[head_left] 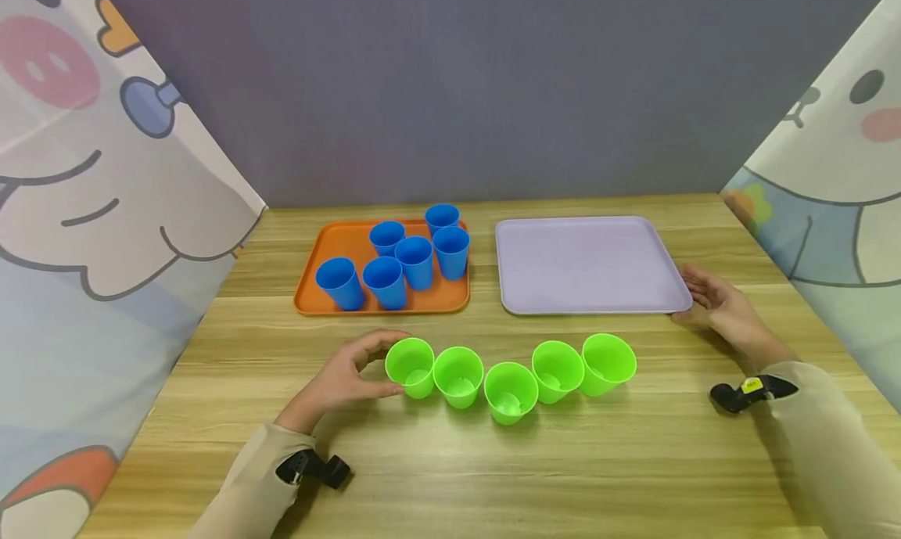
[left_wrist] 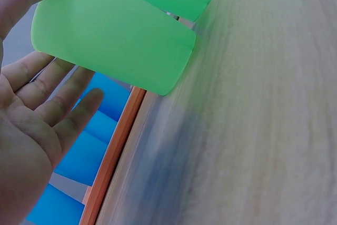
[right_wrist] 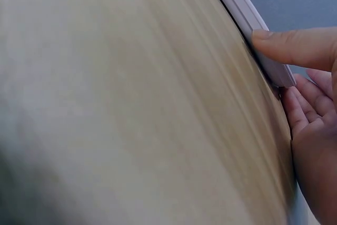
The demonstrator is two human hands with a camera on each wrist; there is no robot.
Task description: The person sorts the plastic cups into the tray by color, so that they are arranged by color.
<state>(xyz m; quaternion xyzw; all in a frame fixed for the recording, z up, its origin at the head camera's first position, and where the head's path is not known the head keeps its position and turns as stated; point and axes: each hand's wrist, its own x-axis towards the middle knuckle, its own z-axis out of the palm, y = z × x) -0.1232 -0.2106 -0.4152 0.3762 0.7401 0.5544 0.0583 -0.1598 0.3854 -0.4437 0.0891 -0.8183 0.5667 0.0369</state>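
Observation:
Several green cups [head_left: 510, 390] stand in a curved row on the wooden table [head_left: 493, 476]. My left hand [head_left: 383, 364] lies open around the leftmost green cup [head_left: 411, 367], with the thumb at its near side and the fingers arching past its far side. In the left wrist view the palm [left_wrist: 37, 114] is spread and the fingers stand a little apart from that cup [left_wrist: 116, 40]. My right hand [head_left: 693, 300] rests at the front right corner of the empty lilac tray [head_left: 584, 261]. In the right wrist view the thumb [right_wrist: 295, 46] lies on the tray's rim [right_wrist: 247, 19].
An orange tray [head_left: 331, 238] at the back left holds several upright blue cups [head_left: 415, 261]. Patterned cloth screens close in the left and right sides, and a grey wall stands behind. Bare table shows in front of the green row.

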